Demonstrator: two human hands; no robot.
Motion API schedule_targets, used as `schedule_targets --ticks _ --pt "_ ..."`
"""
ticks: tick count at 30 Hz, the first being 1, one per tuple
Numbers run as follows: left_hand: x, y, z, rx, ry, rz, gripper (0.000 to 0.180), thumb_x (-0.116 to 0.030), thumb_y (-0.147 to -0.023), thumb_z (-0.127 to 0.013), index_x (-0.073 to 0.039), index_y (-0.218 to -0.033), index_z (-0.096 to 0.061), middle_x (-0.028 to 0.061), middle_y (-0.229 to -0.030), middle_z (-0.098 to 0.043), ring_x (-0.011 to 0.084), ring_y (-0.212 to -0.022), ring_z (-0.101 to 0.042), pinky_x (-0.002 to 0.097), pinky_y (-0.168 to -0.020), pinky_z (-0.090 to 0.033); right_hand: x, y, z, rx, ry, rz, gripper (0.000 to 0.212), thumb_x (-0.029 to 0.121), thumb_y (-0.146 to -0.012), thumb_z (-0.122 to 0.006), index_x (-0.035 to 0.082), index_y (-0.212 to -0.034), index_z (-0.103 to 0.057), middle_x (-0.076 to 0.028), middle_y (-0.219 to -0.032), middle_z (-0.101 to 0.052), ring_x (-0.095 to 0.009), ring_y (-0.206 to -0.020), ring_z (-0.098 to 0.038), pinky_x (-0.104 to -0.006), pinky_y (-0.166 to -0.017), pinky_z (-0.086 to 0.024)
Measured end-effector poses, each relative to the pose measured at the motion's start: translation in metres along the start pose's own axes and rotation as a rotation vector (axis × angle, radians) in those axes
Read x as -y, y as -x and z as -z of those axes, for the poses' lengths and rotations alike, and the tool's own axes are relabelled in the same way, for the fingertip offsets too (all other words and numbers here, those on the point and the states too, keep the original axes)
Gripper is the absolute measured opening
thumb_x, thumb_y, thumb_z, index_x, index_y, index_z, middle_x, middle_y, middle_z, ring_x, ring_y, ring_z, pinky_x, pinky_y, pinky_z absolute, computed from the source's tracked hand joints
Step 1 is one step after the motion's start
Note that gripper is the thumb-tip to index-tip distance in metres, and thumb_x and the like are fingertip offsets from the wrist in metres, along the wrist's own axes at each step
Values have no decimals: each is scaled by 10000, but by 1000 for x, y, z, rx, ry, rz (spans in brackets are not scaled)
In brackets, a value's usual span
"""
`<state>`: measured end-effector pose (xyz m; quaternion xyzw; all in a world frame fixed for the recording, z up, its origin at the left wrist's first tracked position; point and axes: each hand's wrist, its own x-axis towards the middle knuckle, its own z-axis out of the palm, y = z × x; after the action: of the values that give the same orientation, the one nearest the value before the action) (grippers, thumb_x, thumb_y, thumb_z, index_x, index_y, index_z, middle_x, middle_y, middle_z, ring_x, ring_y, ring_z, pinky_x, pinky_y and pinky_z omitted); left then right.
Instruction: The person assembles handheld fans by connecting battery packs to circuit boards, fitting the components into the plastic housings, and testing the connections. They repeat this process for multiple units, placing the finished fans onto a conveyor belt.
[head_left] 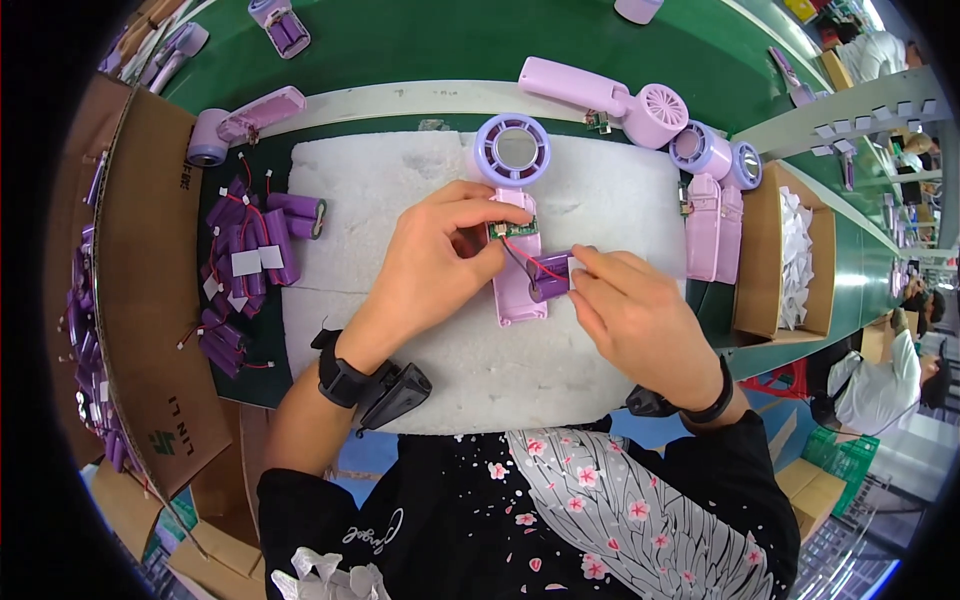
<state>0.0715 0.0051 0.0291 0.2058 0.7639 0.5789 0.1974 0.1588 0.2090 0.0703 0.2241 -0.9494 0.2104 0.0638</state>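
Note:
A handheld fan with a purple round head and an opened pink handle (517, 308) lies on the white foam pad, its head pointing away from me. My left hand (425, 255) is closed over the upper handle, with fingertips and thumb around the green circuit board (527, 228). Red and black wires run from a white connector on that board to a purple battery pack (547, 284). My right hand (635, 310) pinches the pack's right end, where a white label shows. The pack is held at an angle across the open handle.
Several wired battery packs (243, 240) lie left of the foam pad (480, 385), beside a tall cardboard box (150, 260). Other opened fans (655, 115) rest at the back and right. A cardboard box (825, 270) with white pieces stands at right. People sit farther right.

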Motion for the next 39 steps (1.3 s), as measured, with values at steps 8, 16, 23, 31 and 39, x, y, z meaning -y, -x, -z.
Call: schedule_targets --ticks 8,16,23,31,39 --pt "-1 -2 2 33 9 3 362 61 -772 -579 -45 -1094 -705 55 -1141 -591 61 -813 -551 184 -655 -451 -5 4 -5 27 12 -10 155 0 -745 -712 -61 -876 -656 -175 -1035 -671 -304 -834 -657 -364 -725 -541" --pt "10 -5 -4 -30 -5 -89 332 27 -758 -620 -86 -1051 -727 91 -1086 -643 137 -708 -603 254 -665 -502 -11 -3 7 79 -103 -27 129 19 -751 -721 -37 -858 -674 -169 -1042 -686 -305 -803 -671 -359 -709 -547" --pt "6 -10 1 38 20 -44 352 64 -798 -589 -49 -1111 -702 66 -1157 -600 80 -835 -571 215 -702 -469 -15 3 -1 32 -92 -19 113 13 -752 -718 -30 -849 -680 -159 -1042 -695 -301 -775 -677 -354 -688 -548" --pt "12 -10 -3 -26 -5 -119 322 11 -762 -616 -70 -1056 -720 97 -1054 -653 169 -730 -626 281 -695 -514 -10 5 -8 -49 -53 -66 79 -7 -757 -702 -22 -832 -680 -145 -1052 -697 -300 -781 -683 -340 -693 -554" --pt "11 -9 0 29 -30 -65 345 41 -791 -588 -47 -1103 -706 72 -1150 -606 82 -797 -580 209 -685 -475 -15 11 -13 -85 -121 -64 105 -4 -745 -705 -11 -837 -655 -144 -1059 -690 -295 -783 -677 -345 -689 -547"
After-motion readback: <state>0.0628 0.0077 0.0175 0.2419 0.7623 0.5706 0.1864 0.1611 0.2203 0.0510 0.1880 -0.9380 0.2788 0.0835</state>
